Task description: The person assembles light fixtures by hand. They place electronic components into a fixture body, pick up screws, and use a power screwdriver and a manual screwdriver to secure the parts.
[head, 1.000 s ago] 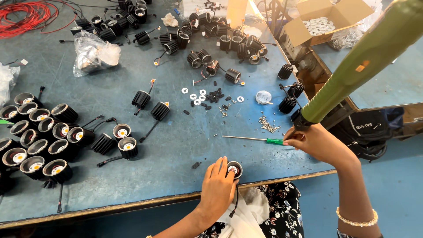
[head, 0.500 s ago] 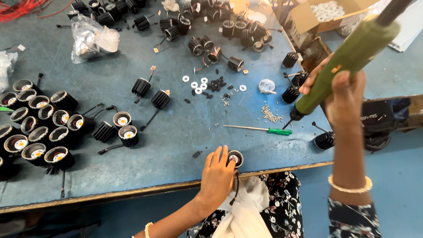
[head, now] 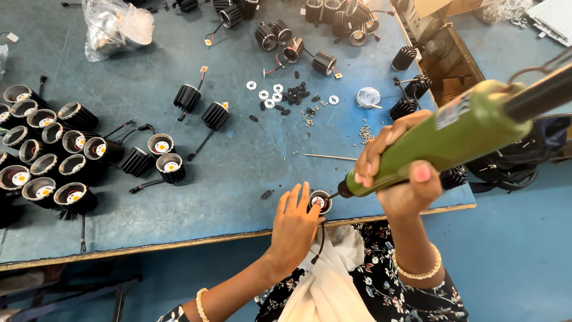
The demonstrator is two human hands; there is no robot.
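Right hand [head: 398,173] is wrapping all fingers tight around the green electric screwdriver [head: 441,143], body slanting up toward 2 o'clock, bit tip pointing down at 8 o'clock into the small black downlight housing [head: 321,201]. Housing is sitting at the near edge of the blue worktable [head: 238,155], at roughly 6 o'clock in view. Left hand [head: 295,223] is lying against the housing from its 8 o'clock side, fingers spread apart and flat, steadying it, not clamped around it. A black wire is hanging off the housing over the table edge. At 9 o'clock a cluster of finished downlights [head: 44,149] is lying in rows. Toward 12 o'clock white washers [head: 268,95] and loose screws [head: 365,132] are scattered.
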